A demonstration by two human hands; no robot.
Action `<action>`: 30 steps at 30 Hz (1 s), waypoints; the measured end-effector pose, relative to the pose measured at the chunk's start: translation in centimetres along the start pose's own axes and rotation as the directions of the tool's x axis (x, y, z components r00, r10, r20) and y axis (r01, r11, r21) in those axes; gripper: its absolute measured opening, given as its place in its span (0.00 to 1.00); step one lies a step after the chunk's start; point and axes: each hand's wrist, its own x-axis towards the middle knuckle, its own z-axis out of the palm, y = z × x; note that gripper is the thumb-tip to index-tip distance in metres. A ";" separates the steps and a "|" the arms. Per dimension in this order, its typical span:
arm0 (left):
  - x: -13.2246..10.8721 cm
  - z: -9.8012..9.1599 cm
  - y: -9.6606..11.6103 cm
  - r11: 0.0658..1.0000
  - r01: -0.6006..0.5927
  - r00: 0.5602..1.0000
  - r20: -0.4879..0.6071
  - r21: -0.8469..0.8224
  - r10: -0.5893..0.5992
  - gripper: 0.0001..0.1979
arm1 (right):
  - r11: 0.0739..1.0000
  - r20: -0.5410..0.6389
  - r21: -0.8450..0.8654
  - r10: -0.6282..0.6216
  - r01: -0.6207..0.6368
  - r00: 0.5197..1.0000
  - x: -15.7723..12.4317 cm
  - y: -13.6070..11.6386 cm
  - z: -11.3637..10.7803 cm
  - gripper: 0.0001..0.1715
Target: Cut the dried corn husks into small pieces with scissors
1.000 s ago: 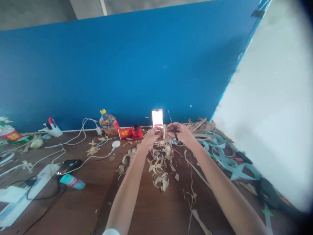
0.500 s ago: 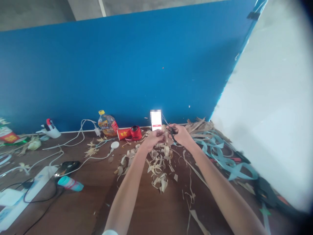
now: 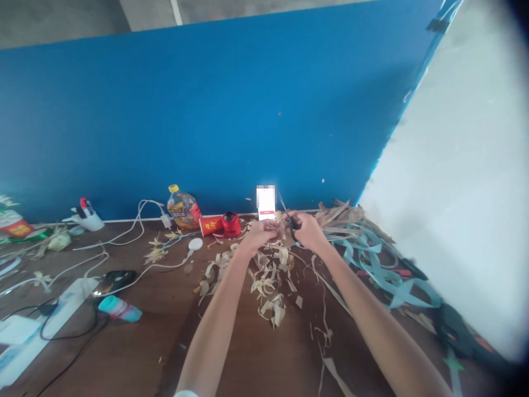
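Note:
My right hand (image 3: 308, 230) is closed round the handles of a pair of scissors (image 3: 291, 221), whose blades point up and away toward the blue wall. Just to its left, my left hand (image 3: 262, 234) pinches a small piece of dried husk (image 3: 284, 234), pale tan and partly hidden by the fingers. Below both hands lies a heap of curled husk scraps (image 3: 266, 284). A lit phone (image 3: 266, 201) stands upright behind my left hand.
Left of the hands are a red paper cup (image 3: 210, 224), a red tape roll (image 3: 231, 224) and a clear bottle (image 3: 184, 209). Light-blue ribbon (image 3: 376, 259) tangles at right, near a black glue gun (image 3: 458, 331). A power strip (image 3: 49, 317) and cables lie far left.
The scissors have tilted, their blades now looking closer together and pointing more upright. Both hands stay near the same spot, and the whole view has shifted slightly.

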 end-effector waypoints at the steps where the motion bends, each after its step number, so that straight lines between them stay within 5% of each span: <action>1: 0.1 0.1 -0.1 1.000 0.005 1.000 0.008 0.008 -0.005 0.14 | 1.000 0.003 -0.013 -0.003 0.004 1.000 0.0 -0.1 0.0 0.24; 17: 0.5 0.0 -0.7 0.981 -0.135 0.991 0.011 0.140 0.135 0.15 | 0.994 0.032 0.077 0.081 -0.083 0.996 0.1 1.0 -0.8 0.28; 24: 0.8 -0.3 -0.7 0.861 -0.305 0.947 0.034 0.407 0.319 0.10 | 0.988 0.048 0.150 0.038 -0.044 0.998 0.3 0.3 -0.3 0.28; 30: -0.1 0.2 0.4 0.779 -0.294 0.948 0.063 0.555 0.313 0.11 | 0.993 0.173 0.121 -0.030 0.009 0.985 0.3 0.7 -0.7 0.28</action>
